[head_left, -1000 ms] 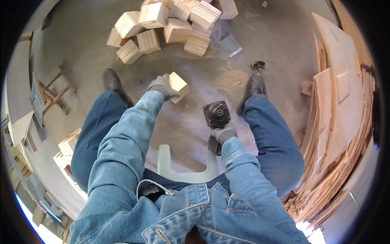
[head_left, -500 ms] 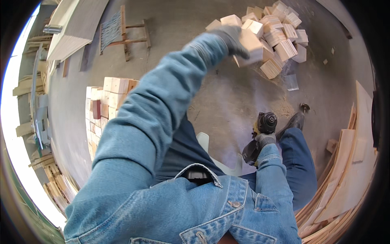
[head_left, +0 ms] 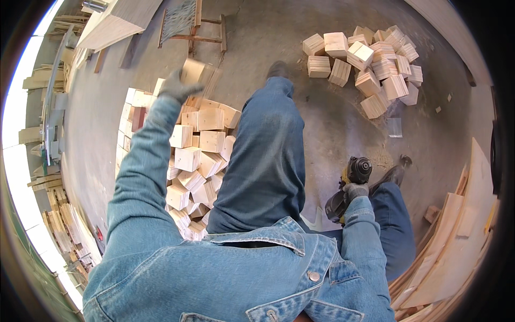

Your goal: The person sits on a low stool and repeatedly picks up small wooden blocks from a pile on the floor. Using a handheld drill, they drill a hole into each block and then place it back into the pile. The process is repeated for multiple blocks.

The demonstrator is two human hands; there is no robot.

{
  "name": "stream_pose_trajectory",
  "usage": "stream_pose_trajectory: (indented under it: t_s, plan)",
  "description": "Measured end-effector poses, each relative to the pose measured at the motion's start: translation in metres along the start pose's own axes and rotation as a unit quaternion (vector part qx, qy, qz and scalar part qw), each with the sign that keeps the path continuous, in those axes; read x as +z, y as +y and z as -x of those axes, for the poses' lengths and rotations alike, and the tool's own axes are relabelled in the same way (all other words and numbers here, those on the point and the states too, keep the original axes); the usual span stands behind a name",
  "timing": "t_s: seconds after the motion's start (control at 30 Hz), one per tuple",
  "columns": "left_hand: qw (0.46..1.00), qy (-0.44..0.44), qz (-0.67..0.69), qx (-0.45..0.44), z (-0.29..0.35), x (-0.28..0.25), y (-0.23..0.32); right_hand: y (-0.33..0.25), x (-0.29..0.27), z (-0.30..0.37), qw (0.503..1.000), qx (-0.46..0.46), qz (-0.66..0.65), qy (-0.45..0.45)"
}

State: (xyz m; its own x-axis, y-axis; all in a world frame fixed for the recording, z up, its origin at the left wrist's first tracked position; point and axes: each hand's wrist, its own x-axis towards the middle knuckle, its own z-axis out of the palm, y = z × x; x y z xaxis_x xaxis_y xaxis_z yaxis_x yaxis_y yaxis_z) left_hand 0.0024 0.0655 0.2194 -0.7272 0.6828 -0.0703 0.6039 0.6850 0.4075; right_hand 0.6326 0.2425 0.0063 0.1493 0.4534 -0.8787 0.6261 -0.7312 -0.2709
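My left hand, in a grey glove, is over the near-left stack, its thumb spread from its fingers. A motion-blurred wooden block is right beside the fingers; they do not look closed round it. Below lies a heap of pale wooden blocks, some marked with small dark spots. My right hand, also gloved, is wrapped round the grip of a yellow-and-black power tool, apparently a nail gun, held by my right leg. Its nose is hidden.
A loose pile of layered wooden blocks lies on the floor at far right, with a clear flat piece near it. Boards lean at right. A wooden frame with woven strands and a stack of sheets are at far left.
My left hand has swung from the far-right pile to the left stack, bringing a block across and apparently letting it go. My left leg now shows stretched forward. The right hand keeps the nail gun.
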Motion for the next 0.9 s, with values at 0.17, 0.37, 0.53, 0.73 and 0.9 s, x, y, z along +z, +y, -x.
stream_pose_trajectory:
  t_s: [0.17,0.37,0.53,0.73,0.9]
  plan:
    - [0.987,-0.045,0.065,-0.143,0.085,0.051,-0.075,-0.006,0.005,0.004,0.999,0.018,0.027,0.016]
    - [0.963,-0.166,-0.159,-0.140,0.129,0.078,-0.058,-0.016,0.012,0.018,0.998,0.008,0.060,0.035]
    - [0.921,-0.210,-0.296,-0.139,0.150,0.089,-0.080,0.002,0.018,-0.007,0.995,-0.037,0.072,0.056]
    - [0.943,-0.176,-0.260,-0.112,0.154,0.088,-0.105,-0.004,0.024,0.007,0.998,-0.042,0.025,0.036]
    - [0.973,-0.128,-0.185,-0.057,0.155,0.109,-0.123,-0.013,0.026,-0.013,0.981,-0.097,0.150,0.074]
